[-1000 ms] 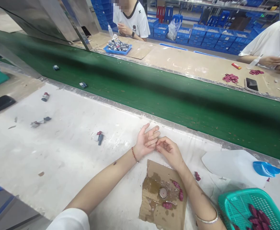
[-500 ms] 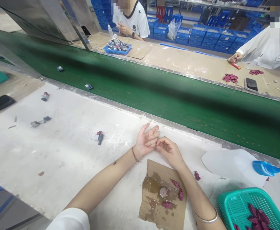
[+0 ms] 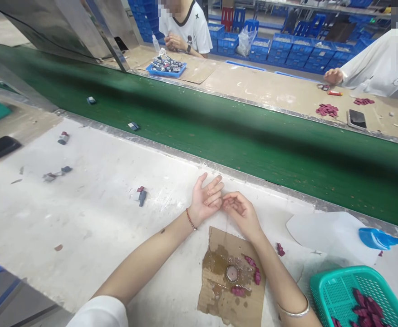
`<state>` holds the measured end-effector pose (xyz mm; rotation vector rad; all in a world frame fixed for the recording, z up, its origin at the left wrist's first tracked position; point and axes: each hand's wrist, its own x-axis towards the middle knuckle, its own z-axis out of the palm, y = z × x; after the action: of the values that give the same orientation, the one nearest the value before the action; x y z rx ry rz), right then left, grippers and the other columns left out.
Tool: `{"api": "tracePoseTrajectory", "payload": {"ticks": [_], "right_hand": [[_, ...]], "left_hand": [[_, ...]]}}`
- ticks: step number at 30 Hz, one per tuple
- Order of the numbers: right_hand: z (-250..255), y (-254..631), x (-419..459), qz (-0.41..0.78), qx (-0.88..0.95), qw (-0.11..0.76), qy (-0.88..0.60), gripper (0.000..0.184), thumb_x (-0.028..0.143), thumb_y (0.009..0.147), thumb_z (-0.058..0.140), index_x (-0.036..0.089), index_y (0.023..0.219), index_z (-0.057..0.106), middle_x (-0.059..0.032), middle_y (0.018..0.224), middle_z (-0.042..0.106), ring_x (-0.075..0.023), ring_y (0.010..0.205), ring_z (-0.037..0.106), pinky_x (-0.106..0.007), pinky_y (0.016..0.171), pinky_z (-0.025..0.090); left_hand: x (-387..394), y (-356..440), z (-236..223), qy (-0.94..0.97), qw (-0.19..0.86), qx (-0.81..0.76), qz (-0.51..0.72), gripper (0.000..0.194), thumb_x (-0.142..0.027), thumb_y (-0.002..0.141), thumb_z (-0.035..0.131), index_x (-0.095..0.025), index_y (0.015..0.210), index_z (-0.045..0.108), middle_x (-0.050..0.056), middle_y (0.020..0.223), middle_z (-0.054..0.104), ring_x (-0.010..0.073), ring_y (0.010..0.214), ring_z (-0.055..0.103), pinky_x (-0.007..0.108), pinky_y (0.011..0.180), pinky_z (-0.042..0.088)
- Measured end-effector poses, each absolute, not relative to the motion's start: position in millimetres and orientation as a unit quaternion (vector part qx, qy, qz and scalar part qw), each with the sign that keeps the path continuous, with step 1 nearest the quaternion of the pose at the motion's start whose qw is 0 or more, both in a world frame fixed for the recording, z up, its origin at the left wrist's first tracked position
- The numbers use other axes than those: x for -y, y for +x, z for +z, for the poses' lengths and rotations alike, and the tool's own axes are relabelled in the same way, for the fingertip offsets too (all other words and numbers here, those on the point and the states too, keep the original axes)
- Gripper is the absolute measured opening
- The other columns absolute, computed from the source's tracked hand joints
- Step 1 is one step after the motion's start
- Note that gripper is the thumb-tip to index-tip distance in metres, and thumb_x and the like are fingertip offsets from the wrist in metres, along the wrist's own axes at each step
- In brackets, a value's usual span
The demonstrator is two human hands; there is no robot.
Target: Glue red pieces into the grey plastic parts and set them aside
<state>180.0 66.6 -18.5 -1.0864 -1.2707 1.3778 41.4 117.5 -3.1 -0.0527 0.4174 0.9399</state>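
Note:
My left hand (image 3: 208, 197) is turned palm up over the white tabletop, thumb and fingers spread, with nothing lying in it. Beside its little finger is my right hand (image 3: 241, 211), its fingers curled toward the thumb in a loose pinch; anything between those fingertips is too small to make out. Below both hands lies a torn piece of cardboard (image 3: 215, 311), wet in patches. It carries a round bottle cap (image 3: 232, 273) with pale content and several small maroon pieces (image 3: 238, 291).
A green basket (image 3: 316, 290) of maroon pieces stands at right, near a white bottle (image 3: 324, 234) with a blue nozzle (image 3: 372, 238). A grey-and-maroon part (image 3: 142, 196) lies to the left. Past the table runs a green conveyor belt (image 3: 219, 136); two people sit across it.
Both hands have shifted slightly, and the right fingertips are a little apart from the left fingers. Small parts on the belt moved right. The co-worker at right has set down a small item and opened a hand.

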Motion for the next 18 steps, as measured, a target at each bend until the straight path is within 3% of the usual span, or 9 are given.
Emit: {"api": "tracePoseTrajectory", "payload": {"ticks": [6, 10, 12, 15, 18], "right_hand": [[-21.6, 181.9, -68.7, 0.582, 0.482, 0.472, -0.454, 0.02, 0.035, 0.079, 0.071, 0.023, 0.095, 0.067, -0.0055, 0.095, 0.07, -0.0197, 0.093, 0.066, -0.036, 0.089, 0.053], [-24.7, 180.9, -69.9, 0.606, 0.461, 0.46, -0.457, 0.025, 0.035, 0.077, 0.074, 0.022, 0.098, 0.069, -0.0061, 0.096, 0.074, -0.0207, 0.096, 0.068, -0.039, 0.093, 0.052], [-24.5, 180.7, -70.8, 0.621, 0.451, 0.451, -0.455, 0.029, 0.034, 0.076, 0.075, 0.022, 0.101, 0.069, -0.0065, 0.097, 0.075, -0.0215, 0.097, 0.069, -0.04, 0.094, 0.052], [-20.1, 182.5, -71.9, 0.65, 0.435, 0.439, -0.441, 0.033, 0.033, 0.075, 0.076, 0.022, 0.105, 0.07, -0.0074, 0.102, 0.075, -0.0229, 0.102, 0.069, -0.043, 0.098, 0.05], [-13.3, 187.0, -72.3, 0.711, 0.38, 0.435, -0.4, 0.033, 0.031, 0.074, 0.075, 0.021, 0.105, 0.07, -0.0091, 0.108, 0.074, -0.024, 0.108, 0.067, -0.044, 0.103, 0.047]], "left_hand": [[-116.4, 43.3, 3.9, -0.05, 0.843, -0.19, 0.501, 0.052, -0.044, 0.102, 0.021, -0.013, 0.081, 0.057, -0.004, 0.053, 0.043, 0.0064, 0.039, 0.044, 0.012, 0.041, 0.039], [-119.6, 45.7, 3.8, -0.039, 0.815, -0.23, 0.531, 0.047, -0.042, 0.099, 0.024, -0.013, 0.086, 0.059, 0.001, 0.06, 0.054, 0.0129, 0.059, 0.063, 0.019, 0.059, 0.053], [-119.7, 47.8, 2.7, 0.018, 0.798, -0.249, 0.548, 0.042, -0.041, 0.096, 0.031, -0.013, 0.087, 0.061, 0.005, 0.068, 0.061, 0.0184, 0.076, 0.07, 0.025, 0.069, 0.056], [-115.2, 51.4, 1.1, 0.174, 0.766, -0.247, 0.567, 0.03, -0.042, 0.085, 0.055, -0.014, 0.087, 0.064, 0.009, 0.081, 0.068, 0.0255, 0.098, 0.069, 0.031, 0.085, 0.054], [-107.2, 53.2, 0.4, 0.385, 0.694, -0.225, 0.565, 0.035, -0.045, 0.075, 0.071, -0.015, 0.092, 0.068, 0.013, 0.097, 0.069, 0.0291, 0.11, 0.064, 0.037, 0.099, 0.046]]}}
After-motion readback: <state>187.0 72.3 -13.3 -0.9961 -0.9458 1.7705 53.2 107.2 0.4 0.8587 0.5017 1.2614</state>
